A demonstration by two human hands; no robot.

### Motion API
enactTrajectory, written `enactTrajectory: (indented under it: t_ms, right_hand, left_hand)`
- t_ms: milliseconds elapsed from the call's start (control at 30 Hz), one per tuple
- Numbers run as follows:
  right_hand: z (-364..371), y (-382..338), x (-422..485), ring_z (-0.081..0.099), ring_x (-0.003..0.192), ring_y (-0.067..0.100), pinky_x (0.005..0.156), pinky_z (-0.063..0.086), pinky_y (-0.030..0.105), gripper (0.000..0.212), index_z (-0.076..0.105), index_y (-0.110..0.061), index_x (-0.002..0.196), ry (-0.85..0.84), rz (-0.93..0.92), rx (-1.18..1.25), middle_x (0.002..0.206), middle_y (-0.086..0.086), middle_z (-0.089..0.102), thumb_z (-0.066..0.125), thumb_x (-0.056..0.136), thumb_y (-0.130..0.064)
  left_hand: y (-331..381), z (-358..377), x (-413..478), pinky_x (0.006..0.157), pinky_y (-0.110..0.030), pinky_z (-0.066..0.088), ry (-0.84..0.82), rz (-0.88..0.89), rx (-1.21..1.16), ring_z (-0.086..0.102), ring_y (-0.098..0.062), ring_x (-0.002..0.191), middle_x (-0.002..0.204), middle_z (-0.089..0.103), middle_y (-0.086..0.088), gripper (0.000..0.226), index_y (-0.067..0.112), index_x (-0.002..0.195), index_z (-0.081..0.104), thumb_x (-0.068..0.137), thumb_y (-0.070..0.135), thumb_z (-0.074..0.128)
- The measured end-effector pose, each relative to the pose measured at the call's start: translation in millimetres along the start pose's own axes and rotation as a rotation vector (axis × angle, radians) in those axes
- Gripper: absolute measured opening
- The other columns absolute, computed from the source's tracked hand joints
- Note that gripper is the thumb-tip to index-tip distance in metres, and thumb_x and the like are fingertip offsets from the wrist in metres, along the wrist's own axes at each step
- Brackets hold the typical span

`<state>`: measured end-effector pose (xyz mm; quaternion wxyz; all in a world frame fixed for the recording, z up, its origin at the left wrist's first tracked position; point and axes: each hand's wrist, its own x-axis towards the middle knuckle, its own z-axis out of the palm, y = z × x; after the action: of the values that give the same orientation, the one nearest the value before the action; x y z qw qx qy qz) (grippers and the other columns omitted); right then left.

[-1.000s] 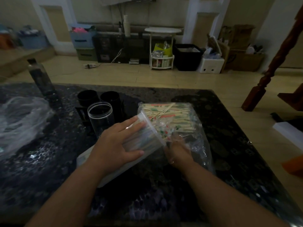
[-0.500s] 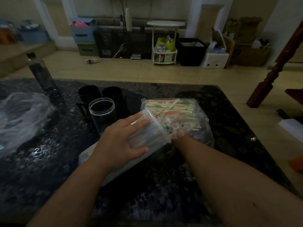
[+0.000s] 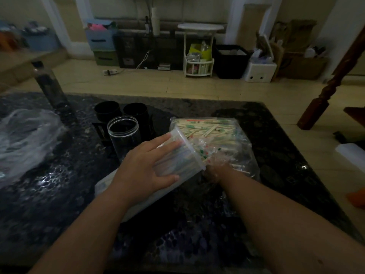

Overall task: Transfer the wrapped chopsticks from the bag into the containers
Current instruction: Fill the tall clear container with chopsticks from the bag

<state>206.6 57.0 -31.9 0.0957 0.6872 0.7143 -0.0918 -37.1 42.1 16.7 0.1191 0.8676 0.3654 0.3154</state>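
Black speckled table (image 3: pixel 59 194), two black cups (image 3: pixel 107 111)

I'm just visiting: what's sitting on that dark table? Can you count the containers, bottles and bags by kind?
Clear containers: 2, an upright jar and a tilted container held by the left hand
Black cups: 2
Dark bottle: 1
Plastic bags: 2, the chopstick bag and a crumpled bag
Total: 7
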Motion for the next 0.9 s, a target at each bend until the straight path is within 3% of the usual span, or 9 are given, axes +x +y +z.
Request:
enactTrajectory:
  t_ms: [100, 233, 300, 433, 533, 633, 767, 833, 900]
  right_hand:
    - [7, -4, -10, 0.049, 0.128, 0.031, 0.103, 0.039, 0.034, 0.037, 0.053, 0.002, 0.131, 0.025, 0.085, 0.073, 0.133, 0.016, 0.053, 0.048, 0.101, -0.02]
    - [25, -14, -24, 0.054, 0.114, 0.028, 0.095, 0.041, 0.031, 0.031, 0.06, -0.011, 0.123, 0.217, 0.099, 0.119, 0.128, 0.012, 0.057, 0.043, 0.1, -0.024]
    - [29, -13, -31, 0.054, 0.112, 0.025, 0.094, 0.041, 0.032, 0.028, 0.059, -0.017, 0.121, 0.203, 0.171, 0.158, 0.124, 0.008, 0.058, 0.042, 0.101, -0.026]
    - [34, -11, -57, 0.044, 0.129, 0.024, 0.105, 0.035, 0.033, 0.033, 0.048, -0.018, 0.134, 0.241, 0.249, 0.137, 0.139, 0.007, 0.048, 0.035, 0.103, -0.023]
    - [40, -13, -68, 0.045, 0.129, 0.024, 0.104, 0.036, 0.033, 0.037, 0.044, -0.02, 0.138, 0.296, 0.257, 0.096, 0.146, 0.003, 0.043, 0.034, 0.102, -0.019]
    - [42, -17, -69, 0.053, 0.119, 0.024, 0.102, 0.037, 0.032, 0.034, 0.056, -0.021, 0.126, 0.342, 0.203, 0.089, 0.132, 0.004, 0.056, 0.032, 0.102, -0.018]
    - [35, -19, -77, 0.053, 0.117, 0.025, 0.1, 0.038, 0.033, 0.029, 0.06, -0.021, 0.118, 0.365, 0.197, 0.049, 0.122, 0.003, 0.059, 0.038, 0.1, -0.019]
    - [30, -21, -81, 0.06, 0.106, 0.026, 0.089, 0.045, 0.032, 0.024, 0.062, -0.022, 0.113, 0.388, 0.177, 0.046, 0.111, 0.004, 0.065, 0.045, 0.096, -0.018]
    - [26, -23, -86, 0.067, 0.083, 0.027, 0.069, 0.05, 0.031, 0.018, 0.068, -0.022, 0.102, 0.416, 0.14, 0.083, 0.088, 0.004, 0.069, 0.062, 0.085, -0.018]
  left_hand:
    - [0, -2, 0, 0.104, -0.024, 0.028, 0.004, 0.001, -0.004, 0.033, 0.006, 0.128, 0.148, 0.032, 0.024, 0.078, 0.051, 0.138, 0.04, 0.065, 0.065, 0.063]
    - [-1, -3, -2, 0.104, -0.02, 0.026, -0.002, -0.01, 0.0, 0.032, 0.007, 0.127, 0.147, 0.03, 0.027, 0.077, 0.051, 0.137, 0.042, 0.064, 0.066, 0.062]
    - [-1, -4, -3, 0.103, -0.019, 0.026, -0.005, -0.011, 0.013, 0.031, 0.008, 0.125, 0.147, 0.03, 0.026, 0.077, 0.051, 0.136, 0.042, 0.064, 0.066, 0.061]
    - [0, -5, -6, 0.103, -0.023, 0.029, -0.007, -0.01, 0.024, 0.04, -0.001, 0.127, 0.146, 0.034, 0.023, 0.078, 0.046, 0.137, 0.046, 0.063, 0.066, 0.061]
    - [1, -5, -7, 0.103, -0.024, 0.031, -0.007, -0.01, 0.032, 0.047, -0.01, 0.126, 0.144, 0.037, 0.02, 0.078, 0.043, 0.136, 0.049, 0.063, 0.065, 0.062]
    - [5, -5, -8, 0.103, -0.025, 0.031, -0.009, -0.012, 0.048, 0.048, -0.012, 0.125, 0.144, 0.038, 0.02, 0.078, 0.043, 0.136, 0.049, 0.063, 0.066, 0.06]
    - [8, -5, -8, 0.102, -0.026, 0.031, -0.016, -0.009, 0.051, 0.047, -0.012, 0.124, 0.143, 0.037, 0.021, 0.077, 0.044, 0.136, 0.047, 0.063, 0.065, 0.06]
    - [8, -5, -8, 0.102, -0.026, 0.031, -0.017, -0.007, 0.053, 0.047, -0.012, 0.124, 0.143, 0.037, 0.021, 0.078, 0.044, 0.136, 0.048, 0.063, 0.065, 0.06]
    - [8, -6, -8, 0.101, -0.023, 0.031, -0.013, -0.008, 0.06, 0.046, -0.011, 0.124, 0.143, 0.036, 0.022, 0.078, 0.043, 0.136, 0.049, 0.063, 0.066, 0.058]
